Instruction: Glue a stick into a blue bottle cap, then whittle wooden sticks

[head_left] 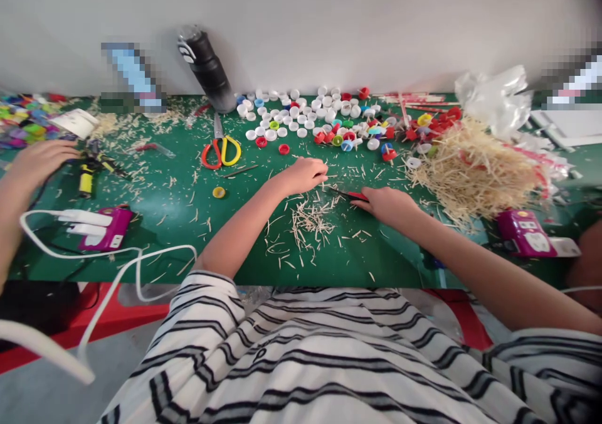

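My left hand [309,174] is closed in a pinch above the table, its fingers curled together. What it holds, if anything, is too small to make out. My right hand [388,206] grips a red-handled tool with thin dark jaws [358,196]. The jaws point left, toward my left fingers, a short way apart from them. Just below both hands lies a loose pile of short pale sticks [311,218], with more pieces scattered around on the green table [376,264].
Bottle caps [301,115] and a straw-like heap [475,167] lie beyond my hands. Scissors [219,148], a black bottle [207,69] and a purple glue-pot-like box with white plugs [110,228] stand left. Another person's hand [40,160] is at far left.
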Action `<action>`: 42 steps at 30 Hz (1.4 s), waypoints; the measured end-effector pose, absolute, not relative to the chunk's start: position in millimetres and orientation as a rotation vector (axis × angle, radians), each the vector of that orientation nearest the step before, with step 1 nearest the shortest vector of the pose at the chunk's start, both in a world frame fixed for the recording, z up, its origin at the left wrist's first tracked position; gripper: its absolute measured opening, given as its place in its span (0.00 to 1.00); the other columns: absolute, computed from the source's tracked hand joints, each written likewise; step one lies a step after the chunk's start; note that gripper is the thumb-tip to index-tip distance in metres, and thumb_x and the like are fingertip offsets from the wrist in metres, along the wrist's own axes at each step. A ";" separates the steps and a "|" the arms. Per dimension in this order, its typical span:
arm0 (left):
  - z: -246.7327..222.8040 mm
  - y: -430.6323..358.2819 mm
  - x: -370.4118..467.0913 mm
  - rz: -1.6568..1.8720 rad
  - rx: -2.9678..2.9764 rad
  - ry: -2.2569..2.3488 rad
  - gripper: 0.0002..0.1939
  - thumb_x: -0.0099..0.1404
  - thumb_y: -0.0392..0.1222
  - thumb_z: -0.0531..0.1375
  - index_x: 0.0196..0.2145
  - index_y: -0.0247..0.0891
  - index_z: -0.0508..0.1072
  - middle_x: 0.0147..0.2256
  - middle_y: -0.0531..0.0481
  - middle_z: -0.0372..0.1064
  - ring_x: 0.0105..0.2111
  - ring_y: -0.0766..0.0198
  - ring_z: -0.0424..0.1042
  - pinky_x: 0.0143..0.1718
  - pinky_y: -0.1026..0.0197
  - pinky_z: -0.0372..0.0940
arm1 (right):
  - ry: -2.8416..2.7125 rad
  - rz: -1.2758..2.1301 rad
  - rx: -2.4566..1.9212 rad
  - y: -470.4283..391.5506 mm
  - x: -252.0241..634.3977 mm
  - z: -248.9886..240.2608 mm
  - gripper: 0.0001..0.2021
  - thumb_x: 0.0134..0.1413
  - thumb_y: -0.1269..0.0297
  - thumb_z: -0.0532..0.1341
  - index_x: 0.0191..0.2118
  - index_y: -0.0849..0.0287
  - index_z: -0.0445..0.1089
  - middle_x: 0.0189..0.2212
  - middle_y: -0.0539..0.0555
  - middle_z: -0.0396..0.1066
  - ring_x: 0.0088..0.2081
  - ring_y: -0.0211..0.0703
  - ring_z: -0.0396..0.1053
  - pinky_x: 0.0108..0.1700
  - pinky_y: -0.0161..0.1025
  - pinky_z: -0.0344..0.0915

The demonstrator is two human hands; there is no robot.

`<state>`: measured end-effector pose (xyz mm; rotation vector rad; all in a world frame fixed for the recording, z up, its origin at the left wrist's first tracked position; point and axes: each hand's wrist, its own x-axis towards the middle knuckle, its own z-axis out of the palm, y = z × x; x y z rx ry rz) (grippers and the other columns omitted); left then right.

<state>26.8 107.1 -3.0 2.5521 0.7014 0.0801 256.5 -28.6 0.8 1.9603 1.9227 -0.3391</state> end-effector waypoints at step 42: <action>-3.0 103.4 32.3 -0.066 2.554 0.776 0.12 0.77 0.44 0.46 0.36 0.39 0.63 0.47 0.39 0.71 0.46 0.54 0.68 0.56 0.46 0.57 | 1.998 -0.207 1.945 -18.4 243.7 6.1 0.32 0.70 0.34 0.44 0.52 0.54 0.70 0.36 0.61 0.79 0.36 0.54 0.76 0.33 0.40 0.58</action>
